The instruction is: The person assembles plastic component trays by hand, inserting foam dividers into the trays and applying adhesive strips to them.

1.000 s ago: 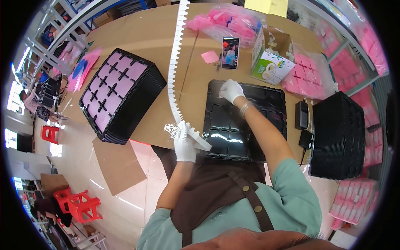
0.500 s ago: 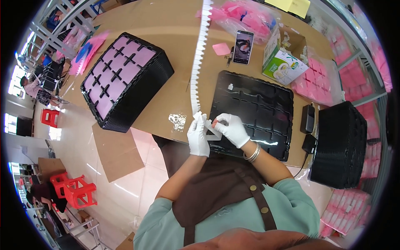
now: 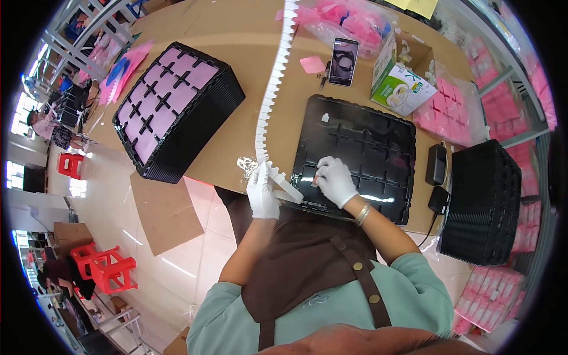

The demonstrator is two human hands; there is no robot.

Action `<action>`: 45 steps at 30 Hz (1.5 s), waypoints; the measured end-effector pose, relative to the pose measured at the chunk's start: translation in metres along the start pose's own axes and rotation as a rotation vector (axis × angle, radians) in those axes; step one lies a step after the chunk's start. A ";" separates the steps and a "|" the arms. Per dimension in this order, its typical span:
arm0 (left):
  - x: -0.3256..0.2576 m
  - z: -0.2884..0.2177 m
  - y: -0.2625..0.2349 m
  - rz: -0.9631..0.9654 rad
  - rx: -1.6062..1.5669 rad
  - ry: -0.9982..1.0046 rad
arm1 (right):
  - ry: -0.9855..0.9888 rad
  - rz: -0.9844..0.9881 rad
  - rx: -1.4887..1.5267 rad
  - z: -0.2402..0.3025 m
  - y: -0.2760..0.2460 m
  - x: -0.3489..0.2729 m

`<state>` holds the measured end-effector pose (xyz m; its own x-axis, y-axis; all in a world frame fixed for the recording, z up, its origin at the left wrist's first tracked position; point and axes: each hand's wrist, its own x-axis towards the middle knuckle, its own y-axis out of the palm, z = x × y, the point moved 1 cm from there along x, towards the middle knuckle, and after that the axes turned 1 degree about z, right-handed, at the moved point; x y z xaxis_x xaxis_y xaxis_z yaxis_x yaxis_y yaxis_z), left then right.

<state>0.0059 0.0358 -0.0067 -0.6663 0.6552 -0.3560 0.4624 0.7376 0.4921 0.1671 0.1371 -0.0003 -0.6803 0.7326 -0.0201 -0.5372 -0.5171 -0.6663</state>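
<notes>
A long white strip with notched edges [image 3: 270,100], apparently a strip of labels, runs from the far edge of the table to my left hand [image 3: 262,192]. My gloved left hand is closed on it, and its near end curls into a loop beside the fingers. Under my right hand [image 3: 336,182] lies a black plastic tray [image 3: 367,139] with a moulded cross pattern. The fingers of that hand are pinched together near the tray's left edge; what they hold, if anything, is too small to make out. A small white piece [image 3: 325,118] rests on the tray's far left part.
To the left stands a stack of black trays [image 3: 201,124] topped with pink pieces. Beyond the tray are a phone [image 3: 344,62], a pink note [image 3: 312,65] and an open carton [image 3: 402,89]. Another black stack [image 3: 482,204] and a power adapter [image 3: 436,165] are at right.
My hands have moved apart: the left one went left, pulling the strip's near part along, while the right one shifted right over the tray. The strip's loop has opened wider.
</notes>
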 end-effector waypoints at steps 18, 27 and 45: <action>-0.006 0.021 0.024 0.265 -0.131 -0.256 | -0.154 -0.250 0.423 0.025 0.001 -0.022; -0.010 0.020 0.033 0.189 -0.026 -0.136 | 0.416 -0.540 -0.054 -0.172 -0.167 0.012; -0.028 0.027 0.044 0.170 0.195 -0.025 | -0.007 -0.176 0.437 0.010 -0.015 -0.013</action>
<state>0.0605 0.0540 0.0038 -0.5558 0.7746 -0.3018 0.6724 0.6324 0.3846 0.1789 0.1315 0.0177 -0.5622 0.8240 0.0708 -0.8034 -0.5238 -0.2831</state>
